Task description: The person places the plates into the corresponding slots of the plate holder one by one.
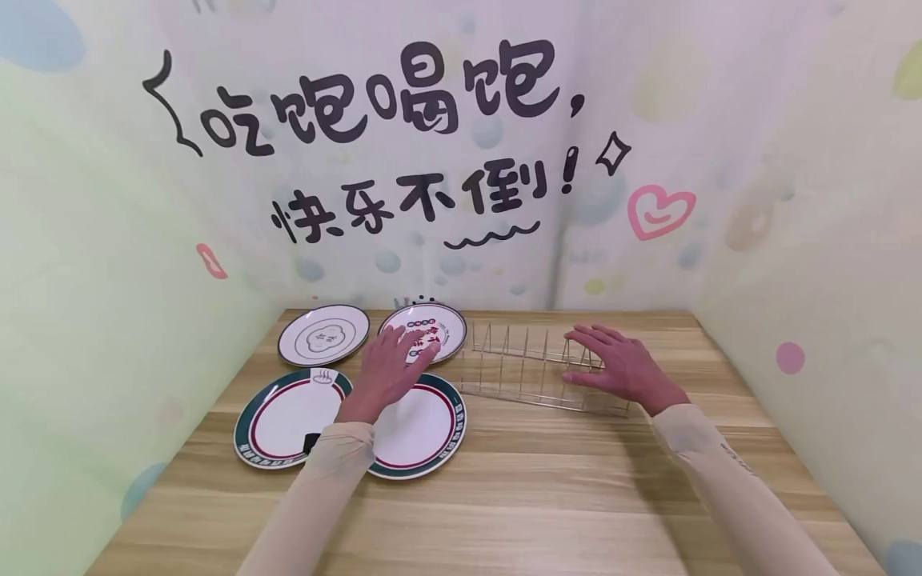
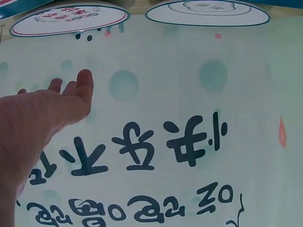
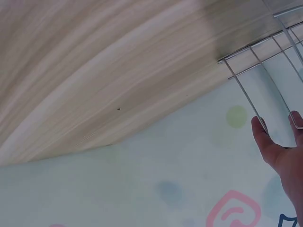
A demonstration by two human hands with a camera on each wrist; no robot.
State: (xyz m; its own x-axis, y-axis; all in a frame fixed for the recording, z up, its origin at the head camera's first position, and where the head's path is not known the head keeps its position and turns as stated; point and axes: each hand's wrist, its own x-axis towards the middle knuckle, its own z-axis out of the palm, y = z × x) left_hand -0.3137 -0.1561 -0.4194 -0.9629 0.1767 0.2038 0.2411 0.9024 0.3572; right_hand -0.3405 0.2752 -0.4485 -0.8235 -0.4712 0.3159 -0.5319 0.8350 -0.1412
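Note:
My left hand [image 1: 394,366], fingers spread and holding nothing I can see, is above the plates, in front of the red-lettered plate [image 1: 452,326] and over part of the near green-rimmed plate [image 1: 425,428]. In the left wrist view, that hand [image 2: 61,106] has its fingertips pointing up. At the right end of a wire dish rack [image 1: 519,396], my right hand [image 1: 625,370] holds the wires between thumb and fingers. The right wrist view shows fingers [image 3: 263,135] against the rack's end wires [image 3: 244,90]; the thumb is not visible there.
Another green-rimmed plate [image 1: 288,416] lies at the left, partly behind the left forearm. Behind it is a white plate with a grey drawing [image 1: 324,334]. All stand on a wood-grain table [image 1: 504,512], with a printed curtain [image 1: 461,280] along the back and sides.

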